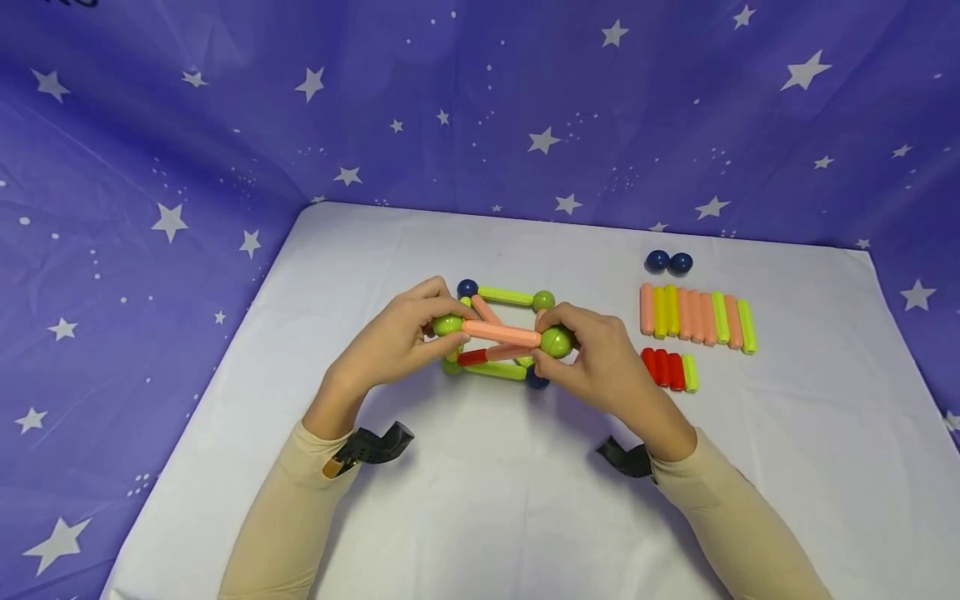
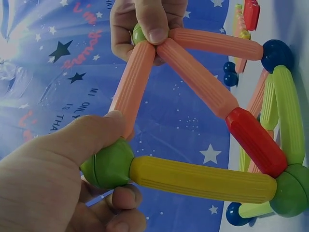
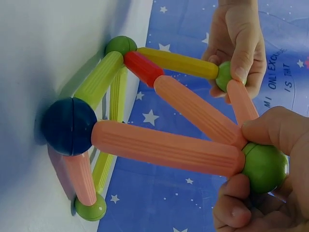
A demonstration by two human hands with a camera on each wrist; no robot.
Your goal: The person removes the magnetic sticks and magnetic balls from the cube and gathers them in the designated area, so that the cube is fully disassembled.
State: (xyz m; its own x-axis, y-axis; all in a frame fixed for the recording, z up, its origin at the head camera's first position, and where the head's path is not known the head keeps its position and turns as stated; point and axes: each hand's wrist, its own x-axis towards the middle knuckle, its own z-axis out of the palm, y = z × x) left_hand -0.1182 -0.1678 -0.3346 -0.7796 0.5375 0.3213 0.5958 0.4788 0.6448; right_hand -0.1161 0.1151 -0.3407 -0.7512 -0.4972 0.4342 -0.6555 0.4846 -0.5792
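A frame of ribbed plastic rods and balls stands on the white table, its base a ring of lime rods with blue balls [image 3: 70, 126] and green balls at the corners. My left hand [image 1: 390, 342] grips the raised left green ball [image 2: 108, 163], which a yellow rod [image 2: 203, 179] joins to the base. On the right, my right hand [image 1: 600, 354] pinches another green ball [image 3: 264, 167]. A salmon rod [image 1: 501, 333] bridges the two balls. From the right ball a salmon rod [image 2: 198, 77] and short red rod [image 2: 256, 140] run diagonally down to a base ball.
Two loose blue balls [image 1: 657, 261] lie at the back right of the table. In front of them is a row of long salmon, yellow and lime rods [image 1: 697, 317]. Short red rods [image 1: 662, 367] and one short lime rod [image 1: 691, 373] lie nearer. A purple starry cloth [image 1: 480, 108] hangs behind.
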